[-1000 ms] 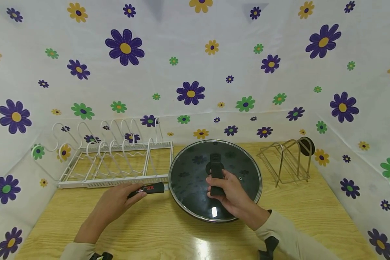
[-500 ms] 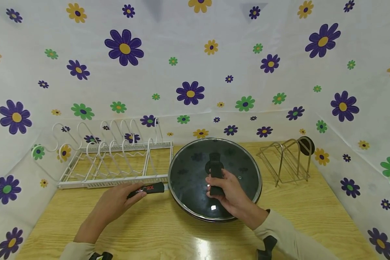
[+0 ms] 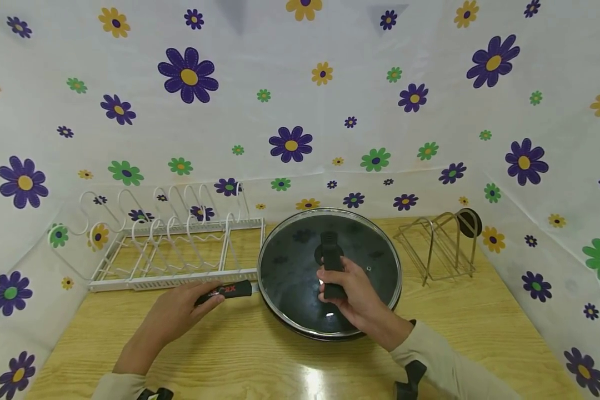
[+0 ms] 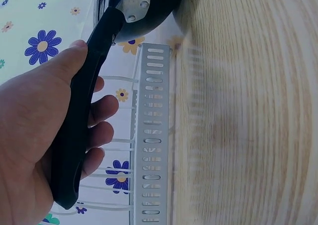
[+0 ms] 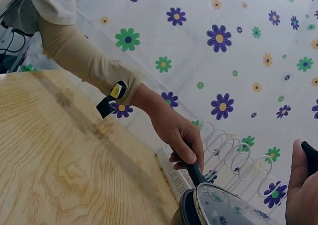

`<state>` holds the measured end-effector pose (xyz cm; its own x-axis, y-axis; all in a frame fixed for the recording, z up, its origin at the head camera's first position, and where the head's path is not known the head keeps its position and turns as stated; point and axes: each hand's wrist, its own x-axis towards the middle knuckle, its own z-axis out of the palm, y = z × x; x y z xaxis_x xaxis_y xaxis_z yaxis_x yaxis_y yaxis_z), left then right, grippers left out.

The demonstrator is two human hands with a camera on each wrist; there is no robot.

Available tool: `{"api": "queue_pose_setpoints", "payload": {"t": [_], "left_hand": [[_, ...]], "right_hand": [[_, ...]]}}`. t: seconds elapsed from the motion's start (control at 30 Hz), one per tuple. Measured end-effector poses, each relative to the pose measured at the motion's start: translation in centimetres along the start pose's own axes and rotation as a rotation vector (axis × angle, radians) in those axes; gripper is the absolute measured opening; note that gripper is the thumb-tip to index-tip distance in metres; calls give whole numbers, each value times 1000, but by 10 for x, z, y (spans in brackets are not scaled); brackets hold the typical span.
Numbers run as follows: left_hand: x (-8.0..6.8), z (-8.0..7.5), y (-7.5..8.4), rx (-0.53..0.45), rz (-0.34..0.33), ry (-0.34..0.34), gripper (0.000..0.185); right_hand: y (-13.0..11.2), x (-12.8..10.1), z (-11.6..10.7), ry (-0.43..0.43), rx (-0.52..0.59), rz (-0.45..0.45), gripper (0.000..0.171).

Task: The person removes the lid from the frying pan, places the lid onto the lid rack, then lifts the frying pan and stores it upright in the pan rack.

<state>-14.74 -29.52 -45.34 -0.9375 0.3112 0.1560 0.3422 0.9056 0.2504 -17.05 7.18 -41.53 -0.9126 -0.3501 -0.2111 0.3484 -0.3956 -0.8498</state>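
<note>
A black frying pan (image 4: pixel 156 9) is in the middle of the table, covered by a round glass lid (image 3: pixel 292 303) with a metal rim. My left hand (image 3: pixel 180 305) grips the pan's black handle (image 3: pixel 239 288), fingers curled round it and thumb along it in the left wrist view. With my right hand (image 3: pixel 357 297) I hold the lid's upright black handle (image 3: pixel 330 244), thumb on one side and fingers on the other. In the right wrist view the lid's rim sits right at the pan's edge. The lid hides the pan's inside.
A white wire dish rack (image 3: pixel 180 278) stands left of the pan, close behind the left hand. To the right is a metal wire rack (image 3: pixel 432 250) with a black disc (image 3: pixel 470 222) at its back. A flower-printed sheet (image 3: pixel 250 61) encloses the wooden table (image 3: pixel 240 355).
The far edge of the lid has risen slightly in the head view, and the reflection on the glass has thinned. Both hands keep their grips. The head view has shifted a little.
</note>
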Motion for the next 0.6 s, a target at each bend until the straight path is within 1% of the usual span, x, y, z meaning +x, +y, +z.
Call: {"api": "queue_pose_setpoints", "payload": {"t": [0.1,0.37,0.47,0.6], "left_hand": [[-1,-1,0,-9,-6,-6,47],[-2,-4,4,-29,-15,-5,48],[-1,-5,4,-37,-2,13,47],[0,-6,4,-41,38,61,47]], "right_hand": [[-3,-1,-1,-13,-10,-6,47],[-9,-2,-3,-43,-20,-24,42],[-11,-2,-4,-46,-30,-28,41],[-15,-4,-4,-48,-36,-42,38]]}}
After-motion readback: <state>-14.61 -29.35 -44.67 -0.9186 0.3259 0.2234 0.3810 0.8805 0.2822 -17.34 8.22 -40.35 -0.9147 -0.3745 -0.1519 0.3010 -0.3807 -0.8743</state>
